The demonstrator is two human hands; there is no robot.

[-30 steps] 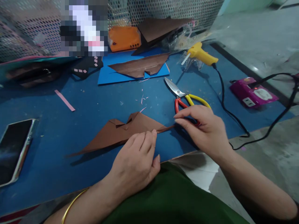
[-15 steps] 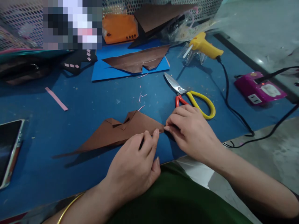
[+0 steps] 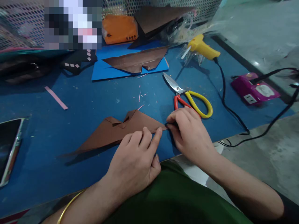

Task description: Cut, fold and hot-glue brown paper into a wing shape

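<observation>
A folded brown paper (image 3: 100, 137) with pointed ends and a notched top edge lies near the table's front edge. My left hand (image 3: 134, 158) rests over its lower right edge. Its fingers are stretched out, the index fingertip pressing the paper close to the right point. At that right tip, my right hand (image 3: 190, 132) is closed in a pinch on the paper. Just beyond the right hand lie scissors (image 3: 177, 89) with one red and one yellow handle loop, partly covered by that hand.
Another folded brown paper (image 3: 130, 60) lies on a blue board (image 3: 99, 73). A yellow glue gun (image 3: 204, 48) and a purple power socket (image 3: 255, 88) with cords are at right. At left are a pink strip (image 3: 56, 98) and a phone (image 3: 9, 149). An orange packet (image 3: 120, 29) stands behind.
My left index finger has slid slightly right toward the paper's tip. My right hand has shifted a little and still pinches there. The view has moved slightly.
</observation>
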